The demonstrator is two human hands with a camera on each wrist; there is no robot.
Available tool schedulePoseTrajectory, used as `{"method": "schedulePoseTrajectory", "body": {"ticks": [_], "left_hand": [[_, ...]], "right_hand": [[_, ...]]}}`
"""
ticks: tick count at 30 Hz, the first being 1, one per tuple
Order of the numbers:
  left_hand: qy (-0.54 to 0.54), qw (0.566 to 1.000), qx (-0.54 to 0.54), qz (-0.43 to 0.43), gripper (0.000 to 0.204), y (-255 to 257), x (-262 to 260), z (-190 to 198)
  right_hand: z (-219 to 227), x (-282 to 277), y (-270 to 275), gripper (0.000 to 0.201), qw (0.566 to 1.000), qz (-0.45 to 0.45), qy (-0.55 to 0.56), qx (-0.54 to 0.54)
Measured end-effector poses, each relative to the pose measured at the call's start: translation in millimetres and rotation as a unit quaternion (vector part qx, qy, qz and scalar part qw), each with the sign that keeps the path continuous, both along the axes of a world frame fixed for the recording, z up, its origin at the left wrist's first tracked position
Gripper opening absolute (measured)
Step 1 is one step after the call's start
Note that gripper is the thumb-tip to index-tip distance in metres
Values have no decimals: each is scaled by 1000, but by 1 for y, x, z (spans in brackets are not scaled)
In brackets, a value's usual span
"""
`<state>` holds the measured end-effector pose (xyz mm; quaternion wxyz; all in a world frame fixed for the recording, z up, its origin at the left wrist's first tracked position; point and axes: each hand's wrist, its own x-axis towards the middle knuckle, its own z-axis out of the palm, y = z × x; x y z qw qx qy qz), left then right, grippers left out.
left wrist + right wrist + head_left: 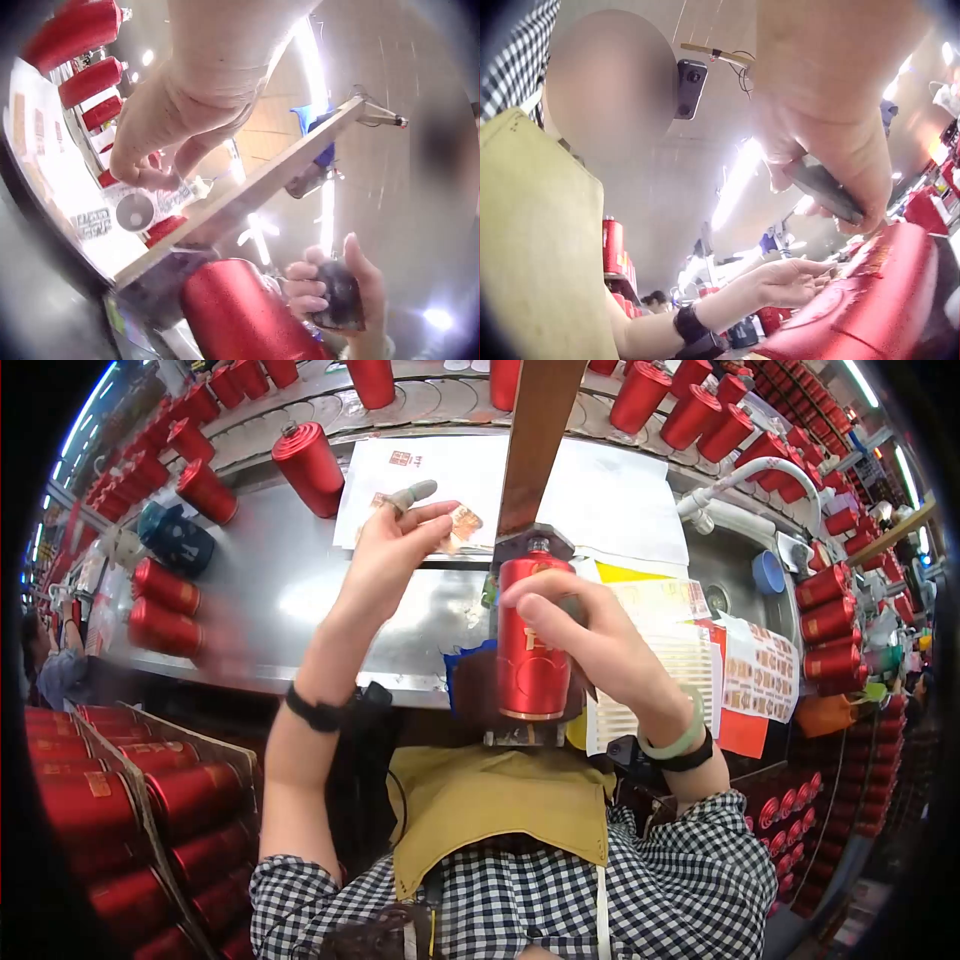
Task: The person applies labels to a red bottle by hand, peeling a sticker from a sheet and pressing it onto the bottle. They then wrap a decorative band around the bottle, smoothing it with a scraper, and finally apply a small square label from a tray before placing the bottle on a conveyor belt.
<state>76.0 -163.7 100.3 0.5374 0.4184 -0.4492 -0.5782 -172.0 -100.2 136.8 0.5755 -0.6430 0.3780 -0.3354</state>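
A red bottle [535,660] with gold markings lies in front of the person, its neck against a dark holder [558,545]. Over its body reaches my right hand [600,630], thumb and fingers gripping a dark flat scraper [339,296], which hangs close above the bottle in the right wrist view. My left hand [395,545] is over white sheets [372,462] to the left, a grey finger cot [415,493] on one finger. Its thumb and a fingertip pinch the edge of a gold-printed decal [466,523]. The far part of that decal lies over the sheet.
A wooden bar [540,440] rises behind the holder. Red bottles [308,465] stand along the conveyor [440,400] and fill crates [150,750] at the left. On the right are printed label sheets [760,670], a sink [725,565] with a tap, and a blue cup [768,572].
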Motion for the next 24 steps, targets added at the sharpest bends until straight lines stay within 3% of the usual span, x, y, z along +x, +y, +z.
{"method": "schedulePoseTrajectory", "body": {"ticks": [1,2,4,5,10,12,14,16,17,19,22,24], "left_hand": [[36,999,-8,10,60,16,-7,7],[35,999,-8,10,60,32,-15,14],[38,995,-73,56,59,61,-28,24],[14,995,-85,48,59,73,-30,28],[-4,994,-104,-16,65,121,-43,25],[-33,992,-118,21,60,126,-39,16],[-76,992,-97,33,49,115,-29,7],[-45,998,35,-38,50,105,-21,2],[-44,998,35,-36,50,102,-25,2],[92,985,116,-89,51,100,-38,3],[163,974,81,-137,46,102,-36,7],[153,982,52,-98,39,107,-39,13]], "right_hand": [[3,5,-2,39,996,43,-17,72],[0,11,-4,39,996,44,-18,73],[-7,24,-7,42,959,-3,-123,256],[-5,28,-7,41,949,-39,-163,268],[4,27,-2,26,963,-102,-164,190],[6,12,0,22,989,-43,-69,122],[15,4,4,22,994,-14,-56,95],[28,-1,10,23,993,70,-54,75],[28,-3,11,22,992,91,-49,71],[30,-9,13,23,989,118,-50,74],[24,-14,16,24,984,144,-74,71],[22,-20,16,23,983,131,-48,120]]}}
